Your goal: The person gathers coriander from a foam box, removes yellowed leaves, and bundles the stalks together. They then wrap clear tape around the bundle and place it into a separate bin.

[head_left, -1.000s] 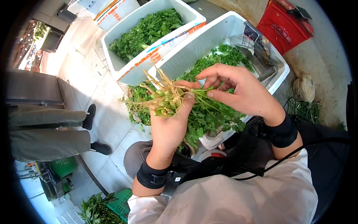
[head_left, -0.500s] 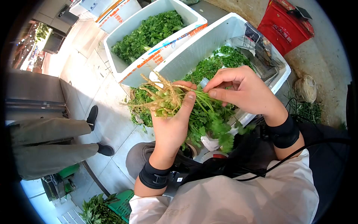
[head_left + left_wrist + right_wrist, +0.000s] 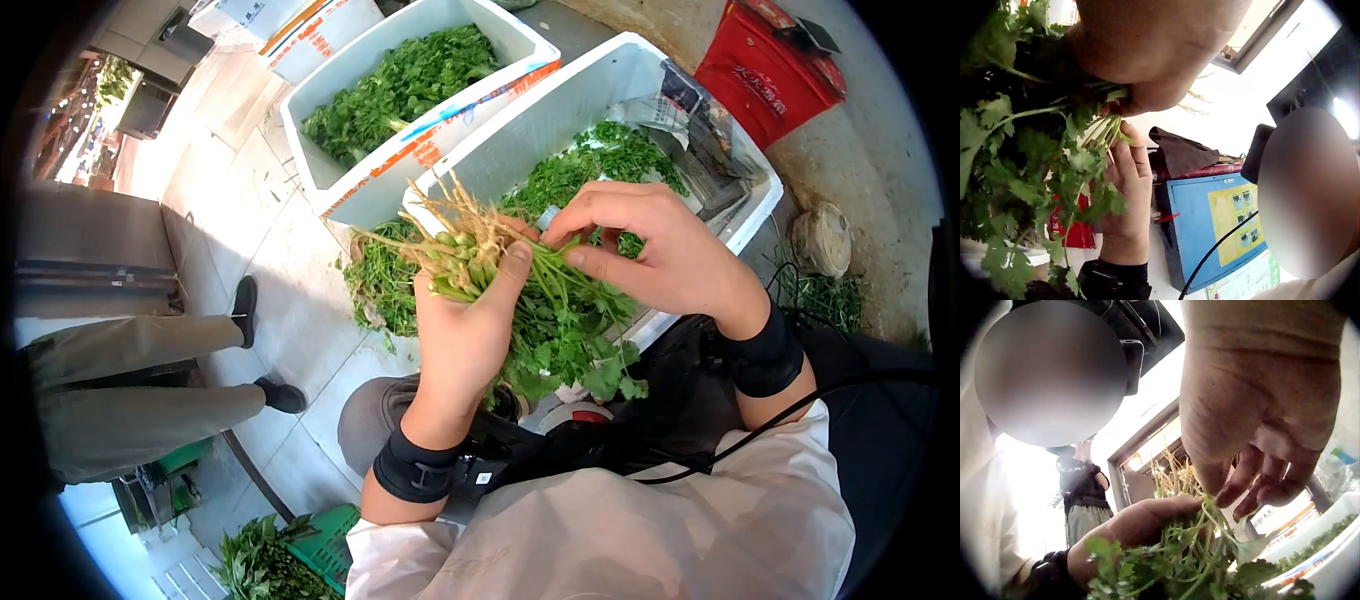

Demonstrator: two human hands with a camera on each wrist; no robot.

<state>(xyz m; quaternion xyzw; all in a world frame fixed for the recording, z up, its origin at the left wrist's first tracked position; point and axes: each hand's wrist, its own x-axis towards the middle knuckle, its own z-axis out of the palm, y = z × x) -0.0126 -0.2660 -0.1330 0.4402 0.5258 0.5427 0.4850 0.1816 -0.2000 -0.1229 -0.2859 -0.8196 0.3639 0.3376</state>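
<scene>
My left hand [image 3: 462,330] grips a bunch of cilantro [image 3: 565,335] around its stems, thumb across the top. Tangled pale roots [image 3: 460,225] stick out past that hand to the upper left, and the leaves hang to the lower right. Thumb and forefinger of my right hand [image 3: 665,245] pinch a green stem [image 3: 1209,509] just beside the left hand. A small pale grey piece [image 3: 546,217] shows at the right fingertips; its kind is unclear. Leaves [image 3: 1029,181] fill much of the left wrist view.
Below my hands stands a white foam box [image 3: 765,205] with cilantro and newspaper. Another foam box [image 3: 305,170] of greens is beyond it. A red bag [image 3: 760,85] leans by the wall. At left, a person's legs [image 3: 150,400] are near; a green basket [image 3: 325,545] sits low.
The right fingers have come together on a stem beside the left hand; the grey piece came into view. The bunch has turned slightly, its roots now pointing more upward.
</scene>
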